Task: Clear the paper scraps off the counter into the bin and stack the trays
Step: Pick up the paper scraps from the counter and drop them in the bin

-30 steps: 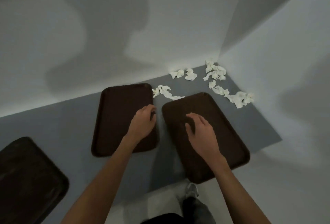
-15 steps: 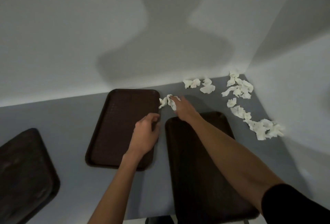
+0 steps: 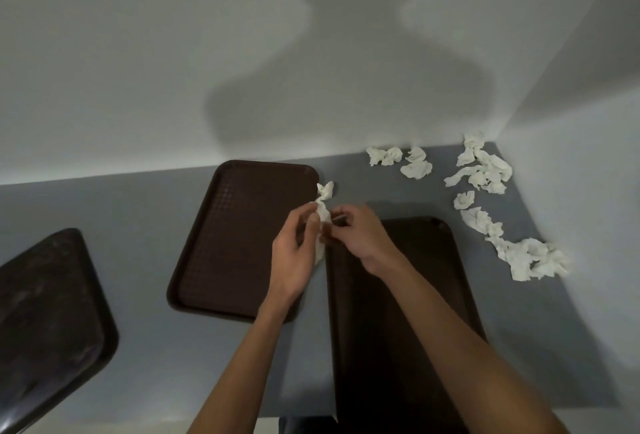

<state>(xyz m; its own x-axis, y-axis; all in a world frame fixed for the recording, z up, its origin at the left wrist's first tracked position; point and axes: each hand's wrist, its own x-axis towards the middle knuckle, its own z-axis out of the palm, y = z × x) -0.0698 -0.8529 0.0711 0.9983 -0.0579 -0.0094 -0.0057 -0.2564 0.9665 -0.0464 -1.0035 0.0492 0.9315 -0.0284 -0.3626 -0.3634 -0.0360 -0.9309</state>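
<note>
White crumpled paper strip (image 3: 323, 215) is pinched by both hands: left hand (image 3: 294, 257) and right hand (image 3: 360, 236), fingers curled on it, at the right edge of the textured dark-brown plastic tray (image 3: 239, 236). Right of that tray: second dark tray (image 3: 415, 295), then loose white paper scraps (image 3: 485, 174). Left of it: third dark tray (image 3: 45, 312).

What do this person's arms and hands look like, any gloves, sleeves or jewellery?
Both the left hand and right hand are bare: no gloves, rings or watch show. The forearms are uncovered to the picture's edge, no sleeve in view.
</note>
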